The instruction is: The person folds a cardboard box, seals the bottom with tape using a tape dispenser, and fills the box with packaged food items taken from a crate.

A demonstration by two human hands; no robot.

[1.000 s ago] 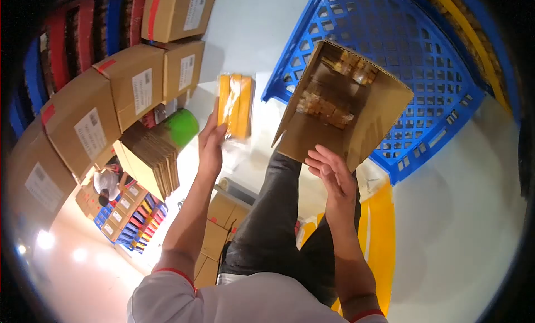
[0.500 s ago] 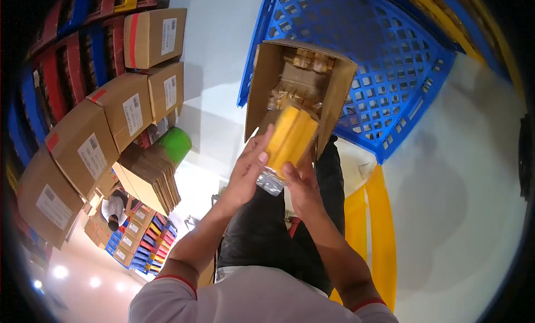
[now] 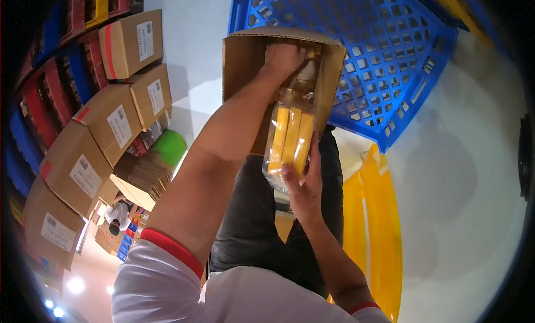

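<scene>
An open cardboard box stands in front of me, with clear-wrapped packs inside. My left hand reaches deep into the box beside those packs; its fingers are largely hidden. Just outside the opening, my right hand grips a clear-wrapped pack of yellow bars, its thumb on the near face. The pack is held upright at the box's near edge.
A blue plastic crate lies behind and right of the box. Labelled cartons line the left, near a green round object and stacked cardboard. Yellow panels stand at right. Another person is far off at lower left.
The yellow pack went from my left hand into both hands, then stayed in my right alone. My left hand has let go and moved into the box.
</scene>
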